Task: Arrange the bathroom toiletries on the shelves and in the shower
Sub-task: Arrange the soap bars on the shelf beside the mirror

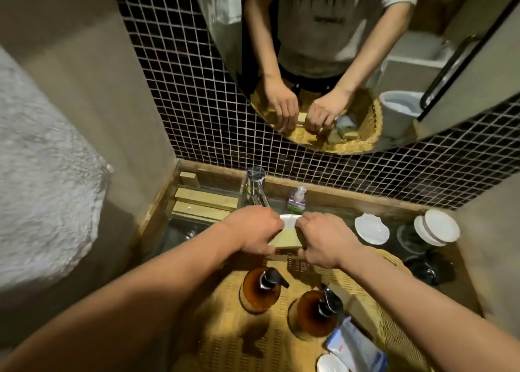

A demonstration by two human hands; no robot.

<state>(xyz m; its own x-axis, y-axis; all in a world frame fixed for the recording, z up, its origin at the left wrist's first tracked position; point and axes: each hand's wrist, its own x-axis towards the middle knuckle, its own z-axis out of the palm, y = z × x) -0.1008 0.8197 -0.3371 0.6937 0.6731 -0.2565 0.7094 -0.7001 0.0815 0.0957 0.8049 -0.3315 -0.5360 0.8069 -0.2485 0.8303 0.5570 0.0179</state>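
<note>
A small tan box (pixel 285 239) is held between both hands above the far edge of a yellow woven basket (pixel 365 309). My left hand (pixel 253 229) grips its left end and my right hand (pixel 323 239) grips its right end. Just behind the box sits a white dish (pixel 289 219), partly hidden by my fingers. In the basket stand two amber pump bottles (pixel 260 290) (pixel 315 312), with a blue-and-white tube (pixel 354 346) and a white dish (pixel 332 364) at the near right.
A chrome tap (pixel 256 186) and a small soap dispenser (pixel 297 201) stand by the tiled wall. Tan boxes (pixel 205 203) lie in a clear tray at the left. White dishes (pixel 371 229) (pixel 437 226) sit at the right. A round mirror (pixel 323 62) hangs above.
</note>
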